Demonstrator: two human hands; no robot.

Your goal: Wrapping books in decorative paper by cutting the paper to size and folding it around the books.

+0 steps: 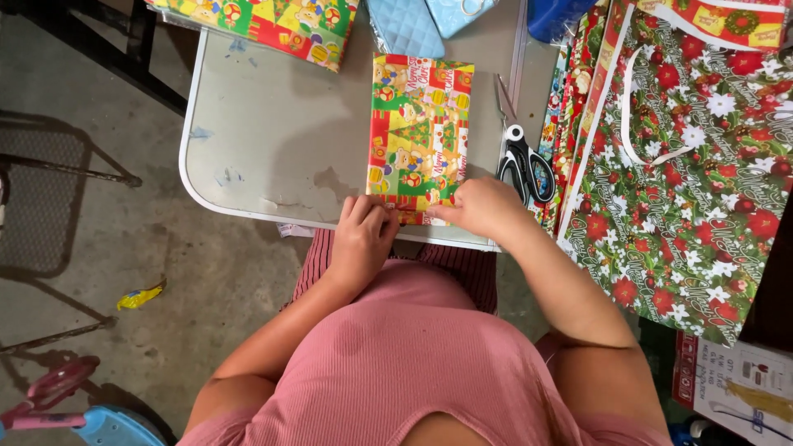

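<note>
A flat rectangular parcel (419, 124) wrapped in bright red, green and yellow festive paper lies on a grey table (273, 140), its near end at the table's front edge. My left hand (363, 239) presses on the parcel's near left corner with fingers curled. My right hand (483, 206) pinches the paper at the near right corner. Black-handled scissors (522, 157) lie just right of the parcel, next to my right hand.
A large festive gift bag (694, 165) with red flowers and white handles lies at the right. Another wrapped parcel (264, 21) and a quilted light-blue pouch (405, 25) sit at the table's far edge. A yellow wrapper (140, 295) lies on the concrete floor.
</note>
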